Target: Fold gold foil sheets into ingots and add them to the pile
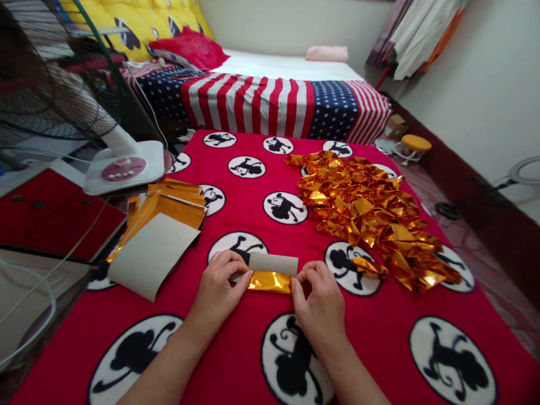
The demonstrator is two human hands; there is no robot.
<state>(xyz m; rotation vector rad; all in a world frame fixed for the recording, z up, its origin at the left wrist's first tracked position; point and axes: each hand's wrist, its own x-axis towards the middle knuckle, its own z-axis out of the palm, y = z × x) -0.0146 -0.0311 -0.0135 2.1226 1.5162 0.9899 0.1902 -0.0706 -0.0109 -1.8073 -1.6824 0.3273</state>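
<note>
A small sheet of gold foil paper (270,281), partly folded so its pale back (273,262) shows, lies on the red blanket (253,214) in front of me. My left hand (219,287) pinches its left end with curled fingers. My right hand (318,298) pinches the right end, thumb and fingers pressed on the fold. A stack of flat gold sheets (169,211), the top one turned pale side up (152,253), lies to the left. A heap of folded gold pieces (367,216) is piled to the right.
A white standing fan (122,163) and a red box (46,214) stand at the left edge. A bed with a stars-and-stripes cover (270,104) lies beyond the blanket. A yellow stool (415,143) and tiled floor are at the right.
</note>
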